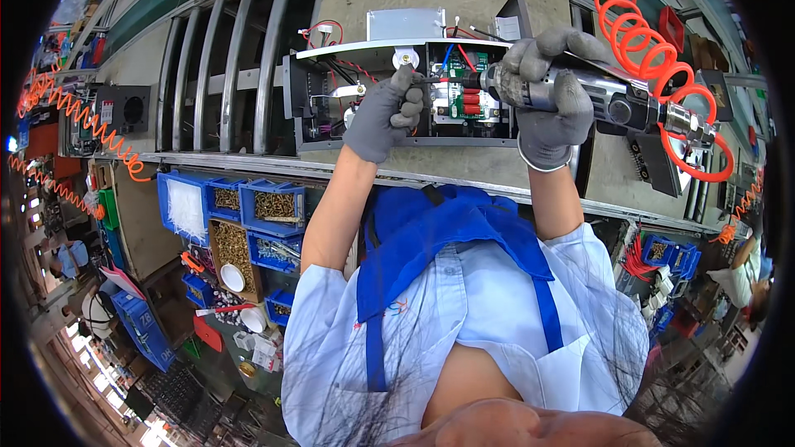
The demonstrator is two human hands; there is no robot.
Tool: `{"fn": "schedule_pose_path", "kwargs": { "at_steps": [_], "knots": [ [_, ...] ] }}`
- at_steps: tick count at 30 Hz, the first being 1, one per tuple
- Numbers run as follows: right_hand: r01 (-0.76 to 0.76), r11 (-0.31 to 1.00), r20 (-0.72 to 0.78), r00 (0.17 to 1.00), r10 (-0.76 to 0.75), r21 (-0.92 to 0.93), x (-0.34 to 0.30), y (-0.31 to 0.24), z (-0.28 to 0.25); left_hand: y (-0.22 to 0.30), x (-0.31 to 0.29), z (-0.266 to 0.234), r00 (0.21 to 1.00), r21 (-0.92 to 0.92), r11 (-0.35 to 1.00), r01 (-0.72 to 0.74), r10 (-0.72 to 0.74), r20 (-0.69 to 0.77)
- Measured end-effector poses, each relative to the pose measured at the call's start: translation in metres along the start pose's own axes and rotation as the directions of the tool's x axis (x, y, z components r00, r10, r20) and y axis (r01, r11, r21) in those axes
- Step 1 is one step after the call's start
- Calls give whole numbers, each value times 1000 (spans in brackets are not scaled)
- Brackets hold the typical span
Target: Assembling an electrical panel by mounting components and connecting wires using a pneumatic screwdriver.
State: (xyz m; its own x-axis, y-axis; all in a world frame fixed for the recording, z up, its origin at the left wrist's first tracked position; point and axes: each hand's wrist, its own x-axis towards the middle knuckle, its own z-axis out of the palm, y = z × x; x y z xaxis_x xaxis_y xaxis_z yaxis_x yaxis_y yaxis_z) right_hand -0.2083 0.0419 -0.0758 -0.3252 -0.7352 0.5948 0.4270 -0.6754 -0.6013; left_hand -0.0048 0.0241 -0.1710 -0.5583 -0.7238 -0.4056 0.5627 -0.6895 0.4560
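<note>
My right hand (551, 99), in a grey glove, is wrapped round a silver air screwdriver (625, 109) held level, its bit (436, 79) pointing left. At the bit's tip my gloved left hand (386, 112) is closed, thumb and forefinger pinched together. Whatever is between those fingertips is too small to make out. Both hands are over an open metal housing (356, 146) that lies on the bench. Inside it sits a green circuit board (470, 105) with red parts. Red, blue and black wires run along the housing, and a white round tab (406, 59) shows just above my left fingers.
An orange coiled air hose (700, 170) joins the screwdriver's rear end and rises at the right. Metal rollers (238, 66) lie left of the housing. Blue bins of screws (273, 205) stand below the bench edge at left. Another dark housing (124, 109) rests further left.
</note>
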Motion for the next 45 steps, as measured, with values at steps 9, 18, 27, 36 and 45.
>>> {"fn": "schedule_pose_path", "kwargs": {
  "at_steps": [9, 18, 27, 36, 45],
  "knots": [
    [-124, 989, 87, 989, 118, 75, 7, 18, -9, 10, 17, -12, 920, 634, 753, -178, 356, -165],
    [-193, 850, 100, 956, 275, -490, 0, 59, -4, 5, 41, -13, 840, 824, -427, 373, 532, -105],
    [-194, 884, 87, 963, 254, -425, -12, 78, -10, -9, 50, -19, 813, 824, -475, 309, 582, 31],
    [-63, 822, 176, 965, 195, -567, -4, 96, 6, -13, 54, -28, 804, 822, -493, 284, 589, 76],
    [-232, 880, 262, 896, 359, -414, 3, 93, 6, -7, 49, -29, 819, 953, -245, 177, 574, -5]
  ]
}}
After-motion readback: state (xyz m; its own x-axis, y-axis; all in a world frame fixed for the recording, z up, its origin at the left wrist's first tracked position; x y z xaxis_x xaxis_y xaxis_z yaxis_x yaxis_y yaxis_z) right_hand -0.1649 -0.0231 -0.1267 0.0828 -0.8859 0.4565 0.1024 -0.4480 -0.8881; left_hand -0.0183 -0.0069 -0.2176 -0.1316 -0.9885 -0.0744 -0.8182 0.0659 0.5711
